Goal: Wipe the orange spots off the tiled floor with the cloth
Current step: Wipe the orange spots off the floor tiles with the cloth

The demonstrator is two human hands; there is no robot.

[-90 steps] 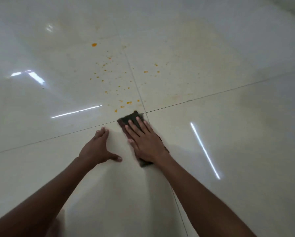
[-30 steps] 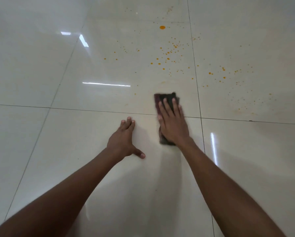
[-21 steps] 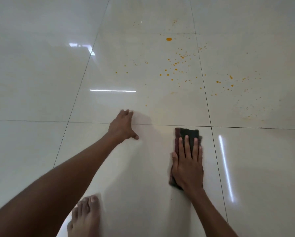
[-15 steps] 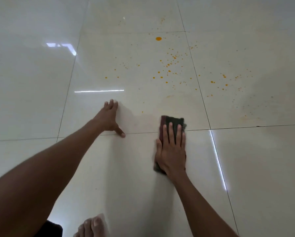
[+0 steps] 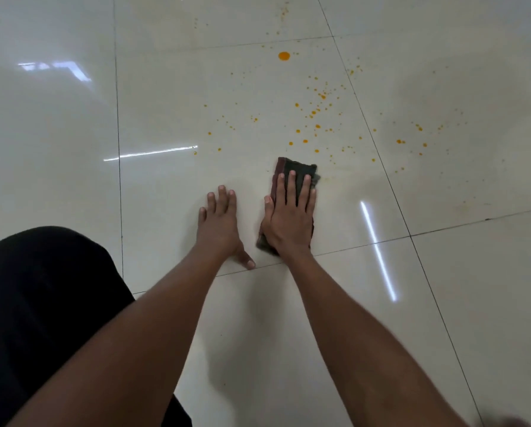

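Single head-worn view, angled forward and down, close above tiled floor (image 5: 165, 87)

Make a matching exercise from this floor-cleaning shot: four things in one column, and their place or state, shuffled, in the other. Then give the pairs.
Things
1. left hand
2. right hand
3. cloth
4. largest orange spot

Places or states
A. far from the hands, near the tile seam at the top
B. flat on the bare tile, fingers straight, touching no cloth
C. dark, folded, lying just short of the orange spots
D. pressed flat on top of the cloth

Pairs: 1-B, 2-D, 3-C, 4-A
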